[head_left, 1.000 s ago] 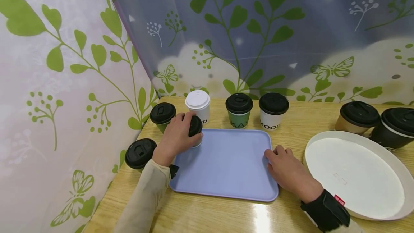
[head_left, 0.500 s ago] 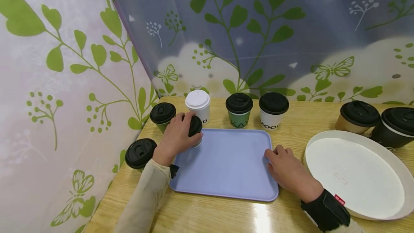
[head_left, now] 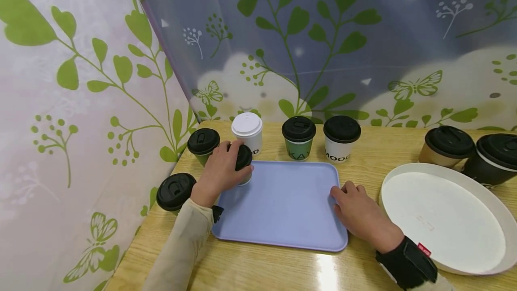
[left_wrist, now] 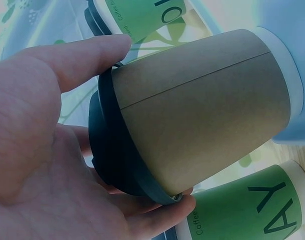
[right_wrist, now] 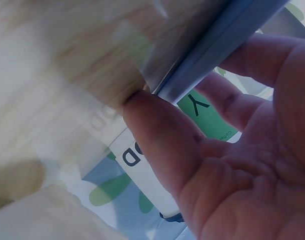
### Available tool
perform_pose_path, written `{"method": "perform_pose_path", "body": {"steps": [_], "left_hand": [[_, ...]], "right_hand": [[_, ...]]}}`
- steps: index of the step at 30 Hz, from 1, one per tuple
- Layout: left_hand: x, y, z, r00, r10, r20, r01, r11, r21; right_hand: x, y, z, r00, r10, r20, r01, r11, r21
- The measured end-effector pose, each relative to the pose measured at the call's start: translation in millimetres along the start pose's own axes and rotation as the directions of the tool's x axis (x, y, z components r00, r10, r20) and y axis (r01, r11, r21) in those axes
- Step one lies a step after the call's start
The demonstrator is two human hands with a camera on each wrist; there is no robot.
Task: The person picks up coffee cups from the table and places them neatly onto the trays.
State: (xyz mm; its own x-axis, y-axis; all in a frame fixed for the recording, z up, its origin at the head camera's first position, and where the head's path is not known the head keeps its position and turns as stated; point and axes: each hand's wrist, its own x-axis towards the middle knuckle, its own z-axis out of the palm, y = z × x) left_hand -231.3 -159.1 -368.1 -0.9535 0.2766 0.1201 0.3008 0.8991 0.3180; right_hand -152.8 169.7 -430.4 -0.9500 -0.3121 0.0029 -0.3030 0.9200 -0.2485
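My left hand (head_left: 220, 172) grips a brown paper coffee cup (left_wrist: 207, 105) by its black lid (head_left: 244, 157), fingers and thumb spread around the lid's rim. The cup stands upright over the rear left corner of a lilac-blue rectangular tray (head_left: 291, 205). On the opposite side, my right hand (head_left: 359, 212) holds the tray's right edge; the right wrist view shows the rim (right_wrist: 207, 55) between thumb and fingers. Close to the left hand are a green cup with a black lid (head_left: 203, 145), a white-lidded cup (head_left: 247, 129) and another black-lidded cup (head_left: 176, 191).
Behind the tray stand a green cup (head_left: 299, 143) and a white cup with black lettering (head_left: 341, 140). A round white tray (head_left: 440, 219) lies to the right, with a tan cup (head_left: 446, 145) and a black cup (head_left: 494, 160) behind it. Patterned cloth walls border the wooden table (head_left: 258, 266).
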Motion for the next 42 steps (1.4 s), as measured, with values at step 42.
{"method": "perform_pose_path", "body": {"steps": [42], "left_hand": [[-70.7, -45.8, -121.1, 0.929, -0.257, 0.267, 0.269, 0.963, -0.012]], "right_hand": [[-1.6, 0.2, 0.9, 1.000, -0.019, -0.019, 0.018, 1.000, -0.010]]}}
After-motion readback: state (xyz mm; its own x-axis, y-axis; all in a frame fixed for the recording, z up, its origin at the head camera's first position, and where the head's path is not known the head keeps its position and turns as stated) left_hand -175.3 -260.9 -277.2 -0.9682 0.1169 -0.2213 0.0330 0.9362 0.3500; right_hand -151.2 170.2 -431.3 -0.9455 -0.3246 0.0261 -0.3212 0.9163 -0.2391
